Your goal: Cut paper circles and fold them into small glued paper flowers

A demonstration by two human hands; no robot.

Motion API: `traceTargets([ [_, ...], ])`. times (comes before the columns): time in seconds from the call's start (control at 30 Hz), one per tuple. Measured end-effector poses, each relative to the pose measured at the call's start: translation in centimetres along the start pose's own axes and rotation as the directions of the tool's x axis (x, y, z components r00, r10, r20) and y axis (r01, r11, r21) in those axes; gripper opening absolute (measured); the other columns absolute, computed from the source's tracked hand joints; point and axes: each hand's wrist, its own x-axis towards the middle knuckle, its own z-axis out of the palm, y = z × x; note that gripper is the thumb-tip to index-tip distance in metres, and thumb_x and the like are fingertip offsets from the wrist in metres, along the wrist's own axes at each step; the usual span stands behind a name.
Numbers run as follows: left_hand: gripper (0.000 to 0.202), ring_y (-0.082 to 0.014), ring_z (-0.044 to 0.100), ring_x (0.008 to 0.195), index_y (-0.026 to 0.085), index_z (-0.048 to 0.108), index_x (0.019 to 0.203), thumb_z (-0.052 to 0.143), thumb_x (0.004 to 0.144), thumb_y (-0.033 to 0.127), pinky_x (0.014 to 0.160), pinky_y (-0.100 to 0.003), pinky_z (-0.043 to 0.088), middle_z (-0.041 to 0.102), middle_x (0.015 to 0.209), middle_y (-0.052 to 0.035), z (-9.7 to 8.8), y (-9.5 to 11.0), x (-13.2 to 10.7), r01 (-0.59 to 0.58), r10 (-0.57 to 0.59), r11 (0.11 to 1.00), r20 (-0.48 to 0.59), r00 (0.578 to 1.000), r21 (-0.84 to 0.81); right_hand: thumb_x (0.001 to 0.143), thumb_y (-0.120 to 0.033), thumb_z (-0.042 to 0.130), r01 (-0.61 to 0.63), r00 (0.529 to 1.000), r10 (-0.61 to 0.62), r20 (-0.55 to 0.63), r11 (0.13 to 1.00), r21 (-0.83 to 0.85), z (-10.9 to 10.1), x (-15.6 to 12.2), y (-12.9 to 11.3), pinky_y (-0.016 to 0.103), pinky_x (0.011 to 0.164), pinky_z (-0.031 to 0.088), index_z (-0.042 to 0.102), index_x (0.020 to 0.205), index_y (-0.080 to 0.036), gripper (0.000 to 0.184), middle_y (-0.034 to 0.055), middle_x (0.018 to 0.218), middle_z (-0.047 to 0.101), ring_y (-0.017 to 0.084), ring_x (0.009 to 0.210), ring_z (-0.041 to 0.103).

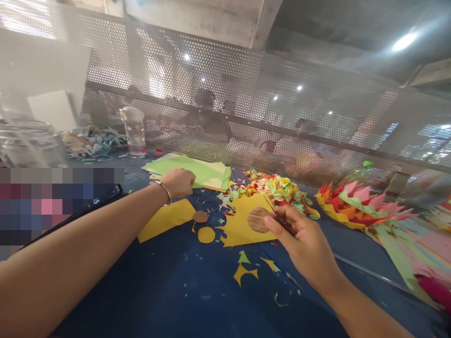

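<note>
My left hand (179, 182) reaches forward with curled fingers and rests on the near edge of a stack of green paper sheets (197, 171); a metal bangle sits on its wrist. My right hand (299, 239) is closed in a pinch on a thin dark stick-like tool (278, 217), whose tip lies over a yellow paper sheet (243, 220). A brown round disc (257, 219) lies on that sheet just left of my fingers. A smaller brown disc (200, 217) and a cut yellow circle (206, 234) lie on the blue table (169, 291).
A heap of small coloured folded papers (278, 188) lies behind the yellow sheet. Folded pointed paper pieces (355, 206) and loose sheets fill the right side. A bottle (134, 130), a glass jar (31, 143) and a phone (105, 195) stand left. Other people sit behind a perforated screen (246, 94).
</note>
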Motion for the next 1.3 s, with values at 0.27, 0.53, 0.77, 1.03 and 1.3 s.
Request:
traceTargets([
  [0.27,0.024,-0.0234,0.065,0.093,0.014,0.061,0.113,0.056,0.093,0.025,0.082,-0.042,0.054,0.067,0.107,-0.0096,0.1,0.2,-0.1,-0.142,0.067,0.976,-0.389,0.919,-0.167,0.09,-0.041,0.062,-0.012,1.0,0.012,0.007,0.999,0.046,0.2,0.2,0.4,0.031,0.069,0.046,0.061,0.087,-0.021,0.02,0.0014,0.083,0.062,0.018,0.075,0.058],
  [0.53,0.015,-0.0219,0.062,0.111,0.021,0.05,0.098,0.05,0.083,0.016,0.095,-0.038,0.049,0.066,0.124,-0.01,-0.9,1.7,-2.5,-0.46,0.089,0.869,-0.855,0.511,-0.184,0.081,-0.039,0.074,-0.118,0.976,0.174,-0.129,0.926,0.357,-0.6,0.6,-0.3,0.024,0.038,0.016,0.058,0.077,-0.021,0.025,-0.0086,0.056,0.039,0.006,0.042,0.023],
  [0.77,0.019,-0.0191,0.066,0.108,0.024,0.043,0.088,0.05,0.08,0.008,0.089,-0.037,0.053,0.07,0.121,-0.0073,-1.4,3.4,-4.1,-0.687,0.122,0.715,-0.945,0.303,-0.127,0.08,-0.037,0.075,-0.103,0.953,0.238,-0.188,0.837,0.538,-0.9,1.1,0.1,0.021,0.035,0.017,0.051,0.072,-0.023,0.028,-0.0125,0.047,0.03,0.006,0.036,0.021],
  [1.03,0.019,-0.0203,0.065,0.111,0.025,0.042,0.087,0.049,0.08,0.008,0.092,-0.04,0.053,0.07,0.117,-0.0069,-1.4,3.5,-4.2,-0.713,0.085,0.678,-0.945,0.317,-0.179,0.081,-0.034,0.065,-0.102,0.943,0.292,-0.158,0.707,0.699,-1.7,1.8,-0.7,0.022,0.032,0.02,0.064,0.081,-0.019,0.014,0.0027,0.072,0.073,0.003,0.031,0.025],
  [1.3,0.02,-0.0214,0.065,0.112,0.025,0.042,0.087,0.048,0.079,0.007,0.089,-0.039,0.054,0.069,0.119,-0.0083,-1.2,4.1,-4.5,-0.766,0.145,0.618,-0.932,0.332,-0.177,0.08,-0.033,0.07,-0.053,0.94,0.291,-0.177,0.638,0.768,-1.3,1.7,-1.2,0.022,0.035,0.037,0.059,0.065,-0.021,0.022,0.0026,0.077,0.077,0.007,0.034,0.044],
])
